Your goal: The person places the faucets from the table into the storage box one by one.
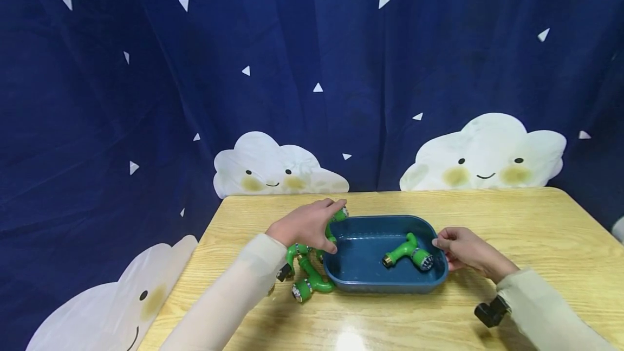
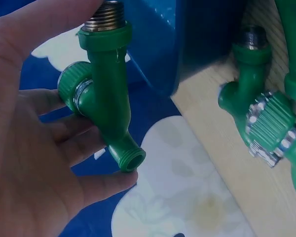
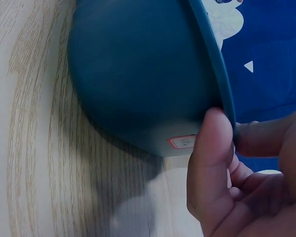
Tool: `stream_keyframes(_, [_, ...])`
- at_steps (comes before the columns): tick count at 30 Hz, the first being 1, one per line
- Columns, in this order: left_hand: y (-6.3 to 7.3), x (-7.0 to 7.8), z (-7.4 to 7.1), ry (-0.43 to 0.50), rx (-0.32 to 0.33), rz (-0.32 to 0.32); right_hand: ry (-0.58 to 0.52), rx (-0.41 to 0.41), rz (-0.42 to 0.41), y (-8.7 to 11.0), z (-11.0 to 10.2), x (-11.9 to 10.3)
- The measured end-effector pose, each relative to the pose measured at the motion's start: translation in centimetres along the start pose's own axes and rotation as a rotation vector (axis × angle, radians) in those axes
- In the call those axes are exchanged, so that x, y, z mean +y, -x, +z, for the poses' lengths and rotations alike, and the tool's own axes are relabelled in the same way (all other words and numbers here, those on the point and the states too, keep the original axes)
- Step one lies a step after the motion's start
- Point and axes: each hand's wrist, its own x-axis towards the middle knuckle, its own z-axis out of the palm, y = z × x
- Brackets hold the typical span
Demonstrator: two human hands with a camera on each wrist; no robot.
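Note:
My left hand (image 1: 308,225) holds a green tap (image 2: 106,84) just past the left end of a blue plastic bin (image 1: 358,264). In the left wrist view the thumb lies at the tap's brass threaded end, and a fingertip touches its spout. My right hand (image 1: 470,252) pinches the bin's right rim between thumb and fingers. Another green tap (image 1: 402,250) lies inside the bin, towards its right side. Left of the bin, below my left hand, more green taps (image 1: 312,274) lie on the table, partly hidden by the hand and sleeve.
The bin stands on a light wooden table (image 1: 526,221). Behind the table hangs a dark blue curtain (image 1: 312,42) with white clouds and triangles. A small label (image 3: 181,142) is stuck on the bin's outer wall.

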Motion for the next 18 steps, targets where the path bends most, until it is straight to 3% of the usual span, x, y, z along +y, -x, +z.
stream_keyframes(9, [-0.6,2.1,0.0,-0.068,-0.032,0.060,-0.016,-0.006,0.014,0.0,0.1,0.1])
stream_keyframes(18, [-1.8,4.1,-0.3,-0.164,-0.015,0.149,-0.013,-0.006,0.006,-0.1,0.0,0.0])
